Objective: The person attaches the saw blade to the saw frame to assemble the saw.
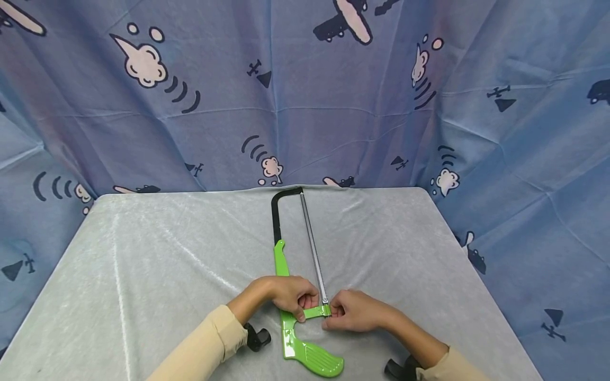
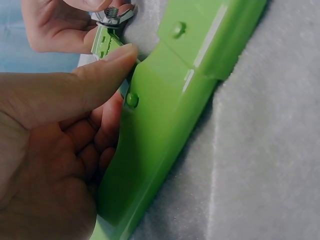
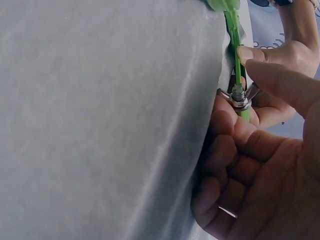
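A hacksaw with a green handle [image 1: 318, 360], a black front frame [image 1: 276, 219] and a silver blade [image 1: 312, 247] lies on the cloth-covered table, its far end pointing away from me. My left hand [image 1: 292, 293] pinches the green lower arm [image 1: 314, 312] of the frame between thumb and fingers. At the outer end of that arm, a metal wing nut [image 3: 241, 103] sits on a threaded bolt [image 2: 112, 12]. My right hand [image 1: 359, 311] has its thumb and curled fingers about the wing nut. The blade's near end meets the green arm between both hands.
Grey plush cloth [image 1: 157, 264] covers the table, with light creases on the left. A blue printed curtain [image 1: 229, 69] hangs behind and at both sides. Black wrist mounts [image 1: 258, 338] sit by both cream sleeves [image 1: 202, 344].
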Demonstrator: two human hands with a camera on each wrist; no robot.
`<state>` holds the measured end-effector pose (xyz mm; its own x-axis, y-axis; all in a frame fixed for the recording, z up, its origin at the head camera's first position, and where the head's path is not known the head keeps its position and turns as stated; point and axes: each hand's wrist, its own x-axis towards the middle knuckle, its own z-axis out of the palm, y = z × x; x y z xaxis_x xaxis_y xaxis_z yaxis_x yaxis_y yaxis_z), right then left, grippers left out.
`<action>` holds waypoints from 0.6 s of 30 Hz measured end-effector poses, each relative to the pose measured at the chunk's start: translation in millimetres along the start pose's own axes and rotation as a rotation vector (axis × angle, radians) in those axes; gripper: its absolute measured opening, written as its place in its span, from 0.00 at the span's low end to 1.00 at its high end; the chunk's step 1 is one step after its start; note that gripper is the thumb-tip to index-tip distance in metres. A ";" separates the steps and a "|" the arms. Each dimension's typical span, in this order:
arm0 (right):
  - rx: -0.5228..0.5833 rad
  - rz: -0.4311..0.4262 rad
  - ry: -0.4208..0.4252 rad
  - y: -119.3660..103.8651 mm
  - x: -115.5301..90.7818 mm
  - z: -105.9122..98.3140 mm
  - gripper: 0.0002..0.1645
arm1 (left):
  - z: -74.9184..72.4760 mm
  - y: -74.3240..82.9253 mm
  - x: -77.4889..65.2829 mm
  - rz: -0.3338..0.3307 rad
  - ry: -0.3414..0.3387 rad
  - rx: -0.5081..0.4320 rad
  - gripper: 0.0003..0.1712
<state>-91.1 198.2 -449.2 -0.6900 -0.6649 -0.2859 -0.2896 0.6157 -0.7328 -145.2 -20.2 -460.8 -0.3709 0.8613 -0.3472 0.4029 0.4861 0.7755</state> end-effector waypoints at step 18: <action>0.135 -0.108 -0.074 13.4 -1.8 -7.7 0.11 | -0.9 1.3 -0.8 0.001 -0.003 -0.013 0.15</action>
<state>-98.8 210.9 -453.7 -0.6077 -0.7565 -0.2418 -0.2646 0.4799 -0.8365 -145.1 -20.4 -459.1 -0.3684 0.8622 -0.3478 0.3922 0.4833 0.7827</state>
